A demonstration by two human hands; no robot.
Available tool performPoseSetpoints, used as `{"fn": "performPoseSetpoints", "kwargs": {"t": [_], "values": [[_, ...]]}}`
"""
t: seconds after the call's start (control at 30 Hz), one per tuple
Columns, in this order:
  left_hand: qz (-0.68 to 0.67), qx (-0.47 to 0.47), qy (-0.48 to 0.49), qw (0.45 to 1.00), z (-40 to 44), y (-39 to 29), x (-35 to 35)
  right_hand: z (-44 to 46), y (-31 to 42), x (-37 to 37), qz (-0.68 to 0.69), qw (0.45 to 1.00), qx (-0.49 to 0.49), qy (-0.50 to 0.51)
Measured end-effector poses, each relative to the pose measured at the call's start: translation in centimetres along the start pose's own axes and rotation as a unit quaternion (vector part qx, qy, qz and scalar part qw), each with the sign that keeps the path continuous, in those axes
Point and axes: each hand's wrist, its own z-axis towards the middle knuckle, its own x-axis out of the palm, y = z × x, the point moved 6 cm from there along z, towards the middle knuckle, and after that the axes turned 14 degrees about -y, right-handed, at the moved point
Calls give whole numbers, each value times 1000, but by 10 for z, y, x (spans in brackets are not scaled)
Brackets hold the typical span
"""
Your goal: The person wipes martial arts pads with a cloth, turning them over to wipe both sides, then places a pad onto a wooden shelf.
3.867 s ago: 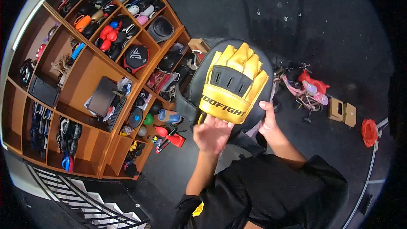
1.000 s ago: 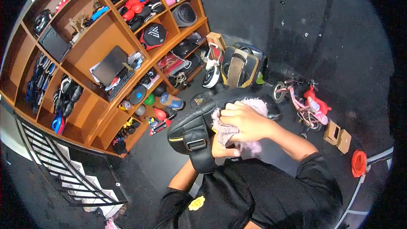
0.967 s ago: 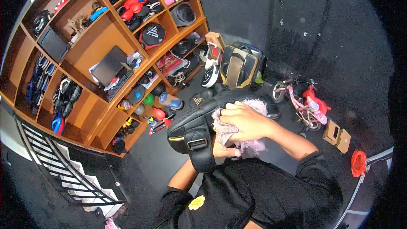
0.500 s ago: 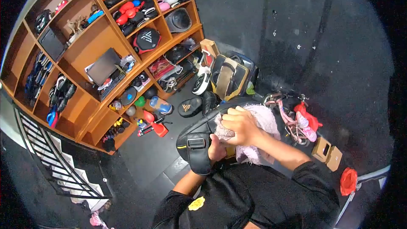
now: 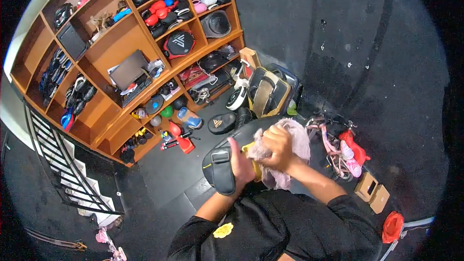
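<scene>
My left hand (image 5: 242, 166) holds a black striking pad (image 5: 223, 171) with a buckled strap and a thin yellow line. Its thumb points up and is off the pad; the fingers are hidden behind the pad. Bunched in my right hand (image 5: 276, 145) is a pale pink towel (image 5: 296, 137), whose loose part hangs down beside my wrist. The right fist is just right of the left thumb, near a yellow edge (image 5: 257, 170) under both hands. Below them lies a larger black padded object (image 5: 263, 124), mostly covered.
Wooden shelves (image 5: 159, 75) with gloves and a monitor stand at upper left. A black-and-yellow pad (image 5: 268, 92), a round black mitt (image 5: 222, 123) and red gear (image 5: 183, 143) lie on the floor. To the right are a pink bicycle (image 5: 333, 150) and an open cardboard box (image 5: 373, 192).
The towel fist has pulled slightly toward me, and the left thumb has lifted clear of it. The striking pad has turned a little. The whole view has shifted as my head moved.
</scene>
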Motion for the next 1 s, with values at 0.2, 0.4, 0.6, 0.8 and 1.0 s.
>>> {"fn": "performPoseSetpoints", "kwargs": {"t": [0.2, 0.4, 0.6, 0.8, 1.0], "values": [[-108, 5, 144, 984, 15, -44, 2, -25, 27, 18, 26, 995, 38, 85], [-77, 130, 46, 987, -4, -106, -1, -89, 7, 55, 195, 947, 211, 145], [-7, 185, 22, 983, -14, -133, -48, -19, -47, 28, 242, 911, 333, -33], [-5, 147, 142, 979, -14, -152, -121, 105, -2, 49, 135, 976, 170, -17], [55, 92, 102, 989, -27, -181, -165, 107, 50, 132, 132, 983, 128, 27]]}}
